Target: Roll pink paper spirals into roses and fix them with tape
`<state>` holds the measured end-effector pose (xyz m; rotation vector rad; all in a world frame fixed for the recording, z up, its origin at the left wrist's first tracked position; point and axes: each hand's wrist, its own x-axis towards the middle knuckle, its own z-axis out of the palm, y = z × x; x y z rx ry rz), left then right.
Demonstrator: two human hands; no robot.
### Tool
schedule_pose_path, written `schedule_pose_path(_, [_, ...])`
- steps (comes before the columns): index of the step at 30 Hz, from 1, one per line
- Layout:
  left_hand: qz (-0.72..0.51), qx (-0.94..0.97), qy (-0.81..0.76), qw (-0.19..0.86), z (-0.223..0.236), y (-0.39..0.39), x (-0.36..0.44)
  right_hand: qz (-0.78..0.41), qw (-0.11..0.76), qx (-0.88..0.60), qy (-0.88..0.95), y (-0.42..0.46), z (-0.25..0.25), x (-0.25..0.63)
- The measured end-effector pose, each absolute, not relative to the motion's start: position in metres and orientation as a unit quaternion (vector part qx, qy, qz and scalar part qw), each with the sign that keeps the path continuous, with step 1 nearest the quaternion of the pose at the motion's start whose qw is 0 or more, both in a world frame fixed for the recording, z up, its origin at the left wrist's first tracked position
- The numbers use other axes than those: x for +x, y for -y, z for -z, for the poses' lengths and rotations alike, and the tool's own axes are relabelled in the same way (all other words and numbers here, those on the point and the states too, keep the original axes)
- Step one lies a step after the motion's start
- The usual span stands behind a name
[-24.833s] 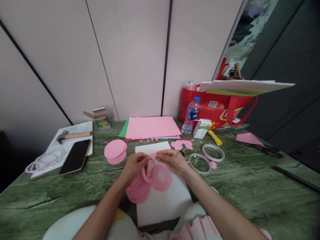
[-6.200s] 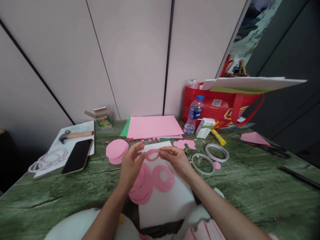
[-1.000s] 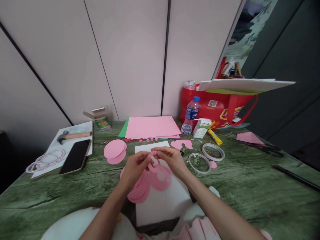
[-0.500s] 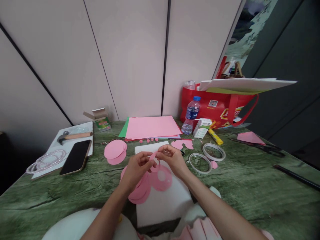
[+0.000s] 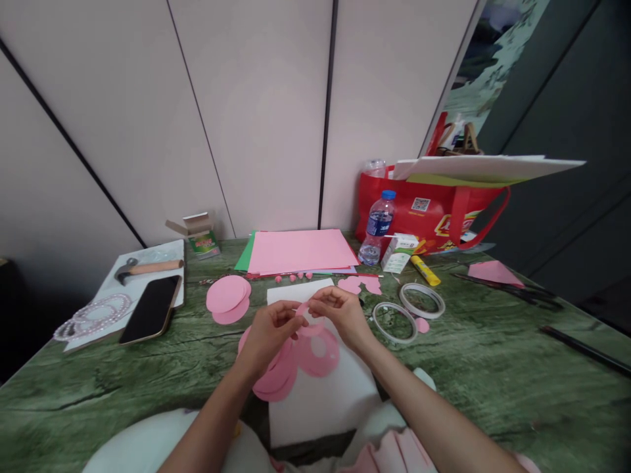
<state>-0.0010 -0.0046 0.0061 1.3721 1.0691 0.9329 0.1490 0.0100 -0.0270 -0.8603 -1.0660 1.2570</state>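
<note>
Pinching pink paper ring [image 5: 312,330] between left hand [image 5: 269,331] and right hand [image 5: 344,316], tilted, long axis unclear

On the table [image 5: 79,407], a hammer [image 5: 155,267] and beads [image 5: 93,316] lie left on a board [image 5: 113,284]; a phone [image 5: 150,310] overlaps its right edge. Paper sheets [image 5: 303,251] lie far centre. Right of them, a bottle [image 5: 377,226] and carton [image 5: 398,253] stand before a bag [image 5: 409,209]. Nearer lie tape rolls [image 5: 415,328].

Indoor craft table [image 5: 148,387], with coloured paper [image 5: 300,251], 2 tape rolls [image 5: 398,340] and scissors [image 5: 532,296].
</note>
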Motion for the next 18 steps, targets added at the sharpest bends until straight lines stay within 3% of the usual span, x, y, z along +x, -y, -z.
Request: schedule_pose_path(18, [-0.415, 0.580, -0.451, 0.537, -0.0064, 0.0044, -0.0010, -0.566, 0.596, -0.352, 0.448, -0.0118, 0.0314, 0.1485])
